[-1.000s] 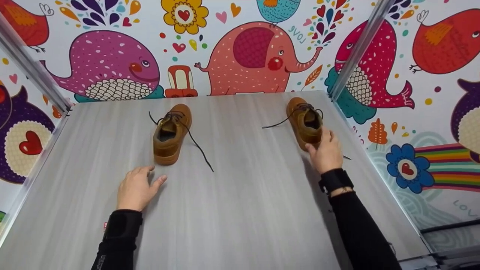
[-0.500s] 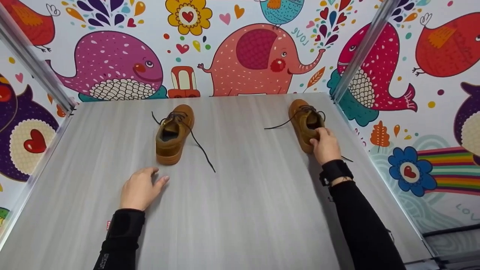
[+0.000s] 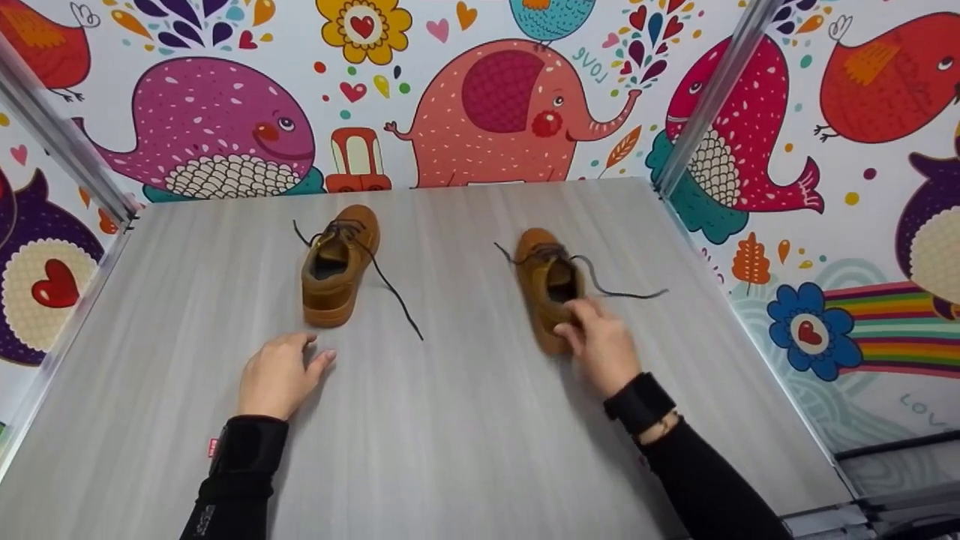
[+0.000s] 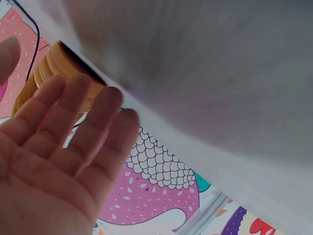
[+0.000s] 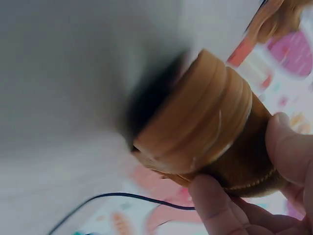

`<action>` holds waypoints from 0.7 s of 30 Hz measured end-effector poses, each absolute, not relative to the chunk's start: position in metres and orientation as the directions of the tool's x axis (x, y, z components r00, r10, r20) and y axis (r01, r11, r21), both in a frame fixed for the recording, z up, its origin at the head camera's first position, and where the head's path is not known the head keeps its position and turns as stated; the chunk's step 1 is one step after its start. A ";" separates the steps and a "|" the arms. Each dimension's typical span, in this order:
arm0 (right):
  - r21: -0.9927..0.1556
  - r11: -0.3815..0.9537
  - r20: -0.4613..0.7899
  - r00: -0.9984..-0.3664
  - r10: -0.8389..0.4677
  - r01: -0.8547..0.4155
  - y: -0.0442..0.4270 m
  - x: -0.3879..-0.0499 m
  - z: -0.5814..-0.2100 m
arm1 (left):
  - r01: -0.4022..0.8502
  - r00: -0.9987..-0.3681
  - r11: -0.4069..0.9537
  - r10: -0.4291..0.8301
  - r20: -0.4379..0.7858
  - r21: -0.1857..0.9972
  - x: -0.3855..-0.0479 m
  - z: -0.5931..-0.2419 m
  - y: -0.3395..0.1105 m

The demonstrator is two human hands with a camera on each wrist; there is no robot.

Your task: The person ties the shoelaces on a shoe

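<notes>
Two brown lace-up shoes with loose dark laces are on the grey board, toes pointing away. My right hand (image 3: 604, 349) pinches the heel collar of the right shoe (image 3: 536, 289), thumb on one side and fingers on the other. Its heel (image 5: 205, 112) fills the right wrist view, with a dark shadow beneath the sole. Just behind the heel of the left shoe (image 3: 330, 300), my left hand (image 3: 277, 379) hovers with relaxed fingers and holds nothing. In the left wrist view, that hand's palm (image 4: 44, 181) faces the camera, apart from the shoe's heel (image 4: 66, 73).
Printed wall panels (image 3: 495, 112) with cartoon animals enclose the back and sides of the board (image 3: 442, 420). Metal posts (image 3: 720, 97) stand at the back corners. The left shoe's lace (image 3: 397, 292) trails across the board toward the middle.
My right hand has taken hold of the right shoe's heel and moved it left and nearer to me. The shoe's laces have swung round. My left hand stays nearly still.
</notes>
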State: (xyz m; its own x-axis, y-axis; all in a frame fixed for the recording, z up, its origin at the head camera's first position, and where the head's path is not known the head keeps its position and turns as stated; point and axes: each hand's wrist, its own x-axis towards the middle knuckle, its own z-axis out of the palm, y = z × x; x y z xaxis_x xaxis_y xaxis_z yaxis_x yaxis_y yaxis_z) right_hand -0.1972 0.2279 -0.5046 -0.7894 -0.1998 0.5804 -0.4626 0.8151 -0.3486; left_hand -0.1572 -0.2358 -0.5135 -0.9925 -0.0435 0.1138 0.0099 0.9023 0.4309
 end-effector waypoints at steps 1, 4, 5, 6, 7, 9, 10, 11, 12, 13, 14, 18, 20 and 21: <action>-0.320 0.803 0.605 -0.761 -0.235 -0.503 0.220 -0.188 -0.505 | 0.025 -0.990 0.904 -0.038 0.138 0.428 -0.157 -0.513 -0.235; -0.239 0.760 0.648 -0.682 -0.338 -0.604 0.198 -0.163 -0.504 | 0.068 -0.976 0.899 -0.030 0.218 0.432 -0.156 -0.513 -0.229; -0.214 0.749 0.654 -0.662 -0.367 -0.627 0.191 -0.154 -0.502 | 0.084 -0.969 0.894 -0.030 0.246 0.440 -0.155 -0.514 -0.226; -0.192 0.737 0.656 -0.643 -0.395 -0.648 0.184 -0.146 -0.502 | 0.102 -0.961 0.886 -0.029 0.274 0.452 -0.154 -0.514 -0.221; -0.168 0.726 0.658 -0.624 -0.422 -0.667 0.178 -0.138 -0.501 | 0.121 -0.953 0.878 -0.027 0.302 0.462 -0.152 -0.513 -0.216; -0.122 0.704 0.667 -0.584 -0.464 -0.699 0.167 -0.124 -0.500 | 0.176 -0.933 0.857 -0.012 0.359 0.485 -0.149 -0.512 -0.202; -0.100 0.694 0.673 -0.563 -0.481 -0.713 0.162 -0.118 -0.500 | 0.210 -0.922 0.843 0.002 0.388 0.495 -0.147 -0.510 -0.194; -0.081 0.684 0.676 -0.544 -0.497 -0.725 0.159 -0.113 -0.500 | 0.246 -0.911 0.829 0.020 0.412 0.503 -0.145 -0.508 -0.186; -0.067 0.672 0.681 -0.526 -0.510 -0.738 0.156 -0.110 -0.500 | 0.281 -0.902 0.812 0.041 0.429 0.512 -0.143 -0.505 -0.177; -0.065 0.659 0.685 -0.514 -0.516 -0.749 0.154 -0.107 -0.500 | 0.312 -0.897 0.791 0.063 0.438 0.526 -0.142 -0.502 -0.167; -0.073 0.652 0.688 -0.512 -0.515 -0.755 0.154 -0.106 -0.500 | 0.338 -0.896 0.765 0.084 0.436 0.548 -0.140 -0.499 -0.158; -0.336 0.636 0.620 -0.671 -0.406 -0.695 0.160 -0.115 -0.497 | 0.361 -0.922 0.646 0.139 0.361 0.672 -0.139 -0.490 -0.123; -0.533 0.625 0.509 -0.806 -0.302 -0.571 0.166 -0.125 -0.497 | 0.339 -0.938 0.587 0.150 0.313 0.735 -0.140 -0.490 -0.108; -0.625 0.608 0.434 -0.865 -0.252 -0.490 0.169 -0.131 -0.497 | 0.325 -0.944 0.563 0.151 0.293 0.760 -0.142 -0.490 -0.100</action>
